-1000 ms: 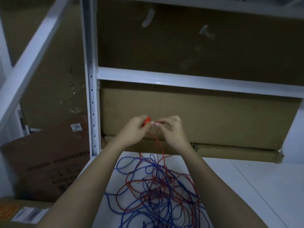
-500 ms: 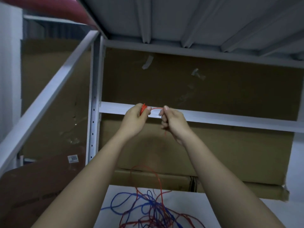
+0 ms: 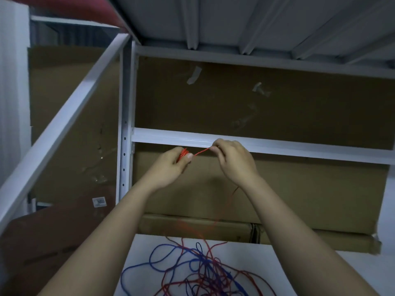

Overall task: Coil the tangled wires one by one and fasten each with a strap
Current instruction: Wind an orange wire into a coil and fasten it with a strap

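Pinching: left hand (image 3: 171, 165) grips 1 small red wire coil (image 3: 183, 153) | right hand (image 3: 233, 159) fingertips pinch its thin strand | near: 1 tangled red/blue wire pile (image 3: 203, 272) on white shelf (image 3: 149, 244)

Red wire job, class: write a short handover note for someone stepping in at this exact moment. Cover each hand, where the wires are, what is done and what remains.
Left hand: grips a small bundle of coiled red wire.
Right hand: pinches the same red wire a short way along, a taut stretch spanning the two hands.
From the right hand the red wire trails down to the tangle of red and blue wires on the white surface.
Done: a few turns of red coil.
Left: finish the red coil, strap it, then the blue wire. No strap is visible.
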`<state>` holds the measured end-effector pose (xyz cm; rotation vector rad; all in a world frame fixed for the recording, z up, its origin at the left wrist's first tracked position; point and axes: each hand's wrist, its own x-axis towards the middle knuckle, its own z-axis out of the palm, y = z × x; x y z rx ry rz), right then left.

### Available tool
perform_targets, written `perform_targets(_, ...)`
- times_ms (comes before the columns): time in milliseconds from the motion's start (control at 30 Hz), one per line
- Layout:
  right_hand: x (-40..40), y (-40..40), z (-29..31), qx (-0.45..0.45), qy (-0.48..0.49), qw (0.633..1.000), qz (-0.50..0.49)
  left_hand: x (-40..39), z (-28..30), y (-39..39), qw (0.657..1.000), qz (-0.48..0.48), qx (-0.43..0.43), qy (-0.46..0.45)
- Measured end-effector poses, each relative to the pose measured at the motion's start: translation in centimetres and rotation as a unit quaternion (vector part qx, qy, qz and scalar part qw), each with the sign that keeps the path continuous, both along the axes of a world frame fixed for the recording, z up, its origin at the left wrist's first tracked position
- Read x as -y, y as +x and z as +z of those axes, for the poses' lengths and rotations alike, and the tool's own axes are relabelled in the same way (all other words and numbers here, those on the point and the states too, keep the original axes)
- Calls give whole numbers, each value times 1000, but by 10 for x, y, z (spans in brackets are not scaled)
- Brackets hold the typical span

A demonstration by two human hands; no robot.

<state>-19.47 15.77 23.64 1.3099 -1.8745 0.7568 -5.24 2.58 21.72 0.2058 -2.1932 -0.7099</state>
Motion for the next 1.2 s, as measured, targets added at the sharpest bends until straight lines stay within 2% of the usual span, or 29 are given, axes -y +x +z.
perform_targets(100,6,7,4,-53,-111,992,28,-5,-9,-1,998,-36,40,17)
perform_targets(167,12,8,1,-38,-144,987,53,-11,-14,-1,993,-92,46,56)
perform_targets(300,29,-8,-24,132,-103,976,137,-15,-20,1,970,-185,-24,156)
perform_targets(400,33,-5,-55,273,-40,938,210,-15,-24,4,935,-226,-57,269)
perform_targets(500,38,11,-85,355,-1,902,247,-14,-34,2,896,-250,-105,351)
perform_targets(567,39,22,-102,390,33,882,261,-10,-40,0,883,-246,-139,374)
perform_targets(633,37,33,-117,406,81,871,264,-5,-46,-2,895,-209,-153,362)
perform_targets(700,30,42,-125,400,111,870,265,-4,-53,-3,933,-154,-115,304)
perform_targets(767,24,48,-126,350,136,890,259,-5,-62,-4,970,-95,-61,214)
perform_targets(833,19,50,-124,297,157,909,246,-2,-71,-5,989,-51,-9,136)
perform_targets(900,15,44,-119,280,166,917,231,1,-77,-3,995,-25,66,73)
perform_targets(1067,2,29,-95,331,161,902,226,0,-79,5,982,-6,188,-31)
perform_targets(1133,-1,24,-84,285,151,927,192,-6,-78,7,975,2,214,-62)
perform_targets(1200,-2,20,-74,188,149,958,158,-11,-79,9,975,-12,217,-55)
